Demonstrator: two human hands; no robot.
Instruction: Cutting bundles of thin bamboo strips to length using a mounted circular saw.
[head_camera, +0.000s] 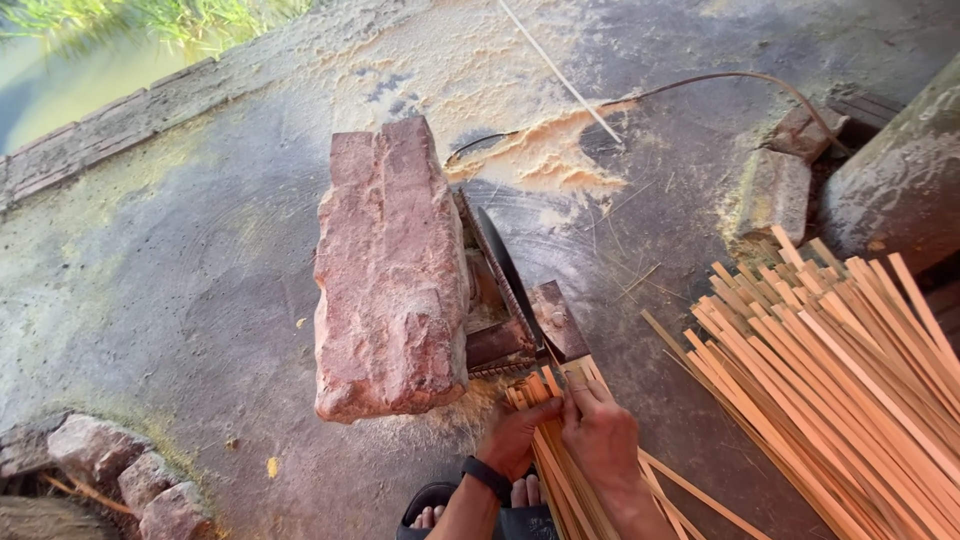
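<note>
I am feeding a bundle of thin bamboo strips (560, 455) toward the saw blade (505, 270), which stands on edge just beside the big red brick (390, 270) that weighs the machine down. As I judge it, this is the lining-up step: the strip ends sit just short of the blade, at its near end, not yet against it.

My left hand (515, 435) curls around the bundle from the brick side, fingers closed on the strips. My right hand (600, 430) lies on top of the same bundle on the side away from the brick, fingers pressed together and flat, pinning the strips down.

The next move, I think, calls for keeping the ends even and my fingertips well back of the blade's teeth. The big pile of loose strips (840, 370) lies farther from the brick, beyond my right hand.
</note>
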